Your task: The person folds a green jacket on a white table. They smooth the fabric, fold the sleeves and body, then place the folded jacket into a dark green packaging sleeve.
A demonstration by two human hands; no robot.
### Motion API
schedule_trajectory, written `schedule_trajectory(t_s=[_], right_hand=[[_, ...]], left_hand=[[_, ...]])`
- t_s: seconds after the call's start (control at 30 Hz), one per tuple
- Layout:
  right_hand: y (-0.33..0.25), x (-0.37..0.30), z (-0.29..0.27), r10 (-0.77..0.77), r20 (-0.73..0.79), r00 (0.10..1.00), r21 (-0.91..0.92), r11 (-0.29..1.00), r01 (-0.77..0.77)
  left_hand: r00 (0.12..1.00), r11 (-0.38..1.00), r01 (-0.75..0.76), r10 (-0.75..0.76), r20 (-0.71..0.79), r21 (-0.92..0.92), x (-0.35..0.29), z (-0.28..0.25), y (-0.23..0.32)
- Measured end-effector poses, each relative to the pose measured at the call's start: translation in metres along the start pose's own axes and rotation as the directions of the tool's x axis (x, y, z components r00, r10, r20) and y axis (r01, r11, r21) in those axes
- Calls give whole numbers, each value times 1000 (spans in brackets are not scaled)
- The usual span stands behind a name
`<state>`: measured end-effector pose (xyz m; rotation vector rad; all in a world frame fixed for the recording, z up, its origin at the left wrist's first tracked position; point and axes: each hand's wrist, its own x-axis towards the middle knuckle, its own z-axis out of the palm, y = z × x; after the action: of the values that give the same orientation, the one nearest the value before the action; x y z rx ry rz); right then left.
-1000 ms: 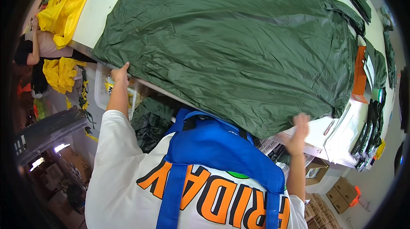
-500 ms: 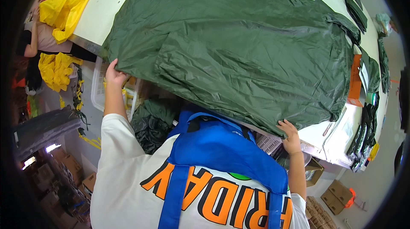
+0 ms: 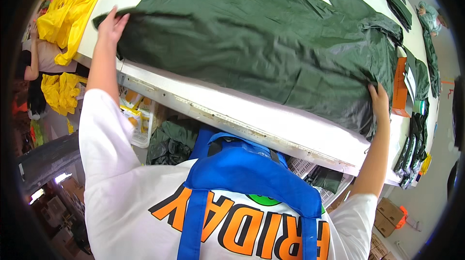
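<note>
Green fabric (both hands gripping).

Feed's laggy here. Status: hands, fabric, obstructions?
Left hand and right hand grip opposite ends of dark green fabric. Fabric on white table. Nothing blocking.

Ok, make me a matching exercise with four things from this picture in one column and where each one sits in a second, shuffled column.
Things:
1. green sheet
2. yellow cloth
3. orange box
4. blue apron

Places:
A. on the person's chest
B. far left of the table
C. spread over the table's middle
D. right end of the table, past the right hand

Pairs: 1-C, 2-B, 3-D, 4-A
</note>
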<state>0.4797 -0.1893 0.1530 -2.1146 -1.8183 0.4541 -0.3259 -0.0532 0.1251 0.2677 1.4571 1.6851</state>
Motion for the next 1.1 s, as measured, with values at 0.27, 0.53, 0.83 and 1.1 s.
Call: schedule_trajectory(t_s=[0.27, 0.53, 0.83, 1.1], right_hand=[[33, 63, 86, 54, -245, 968, -306, 943, -130], [165, -127, 50, 156, -593, 790, -280, 880, -384], [219, -106, -7, 582, -77, 810, -173, 792, -586], [285, -127, 1, 294, 112, 949, -238, 935, -262]], left_hand=[[629, -348, -755, -143, 764, 556, -170, 146, -182], [724, -338, -682, -184, 665, 648, -146, 95, -241], [708, -342, -703, -243, 663, 624, -149, 92, -228], [729, -379, -684, -314, 609, 623, -226, 74, -235]])
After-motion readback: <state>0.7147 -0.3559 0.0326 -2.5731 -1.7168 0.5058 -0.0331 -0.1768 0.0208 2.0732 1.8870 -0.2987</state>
